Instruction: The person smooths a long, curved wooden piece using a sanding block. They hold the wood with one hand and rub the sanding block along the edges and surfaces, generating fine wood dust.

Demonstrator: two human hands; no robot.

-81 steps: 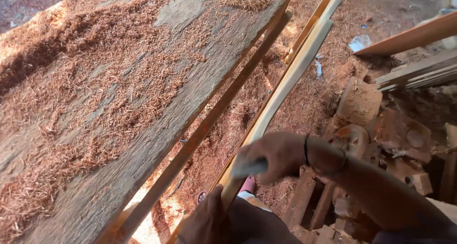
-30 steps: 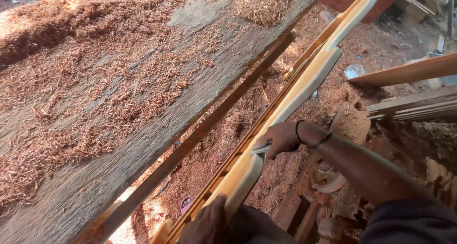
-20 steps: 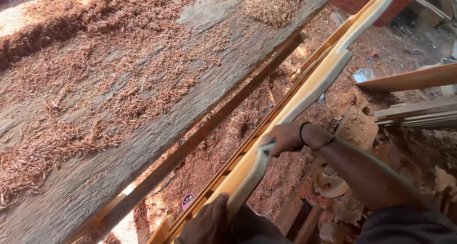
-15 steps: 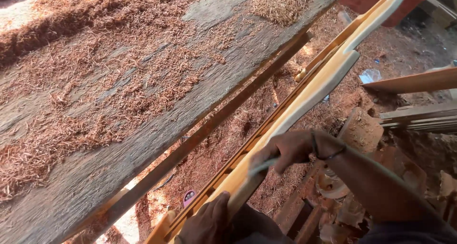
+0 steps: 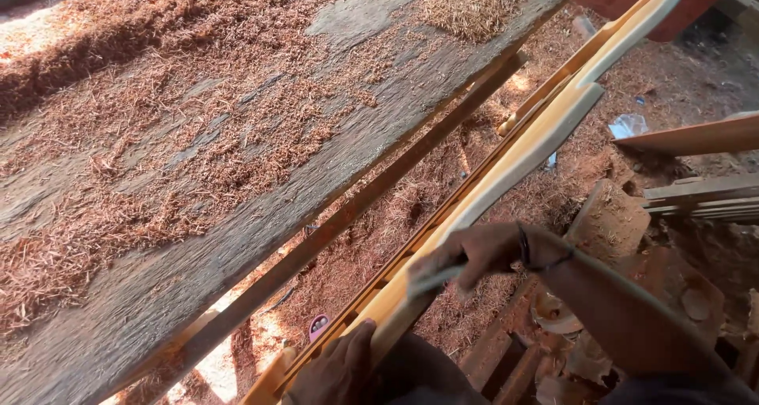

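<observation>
A long pale shaped wooden piece (image 5: 522, 156) runs diagonally from the lower middle to the upper right, lying against other yellowish wooden strips (image 5: 601, 45). My right hand (image 5: 474, 255) is closed on a small grey sanding pad (image 5: 431, 277) pressed on the piece's lower part. My left hand (image 5: 336, 373) grips the near end of the wooden piece at the bottom edge of the view. A dark band circles my right wrist.
A broad rough workbench plank (image 5: 237, 239) covered in reddish wood shavings fills the left. Sawdust covers the ground. Carved reddish wood offcuts (image 5: 609, 223) pile up at the right, with boards (image 5: 696, 136) beyond. A pink sandal (image 5: 319, 326) shows below.
My right hand with the pad has slid back and forth along the wooden piece, now slightly lower than a second ago. My left hand stays on the near end.
</observation>
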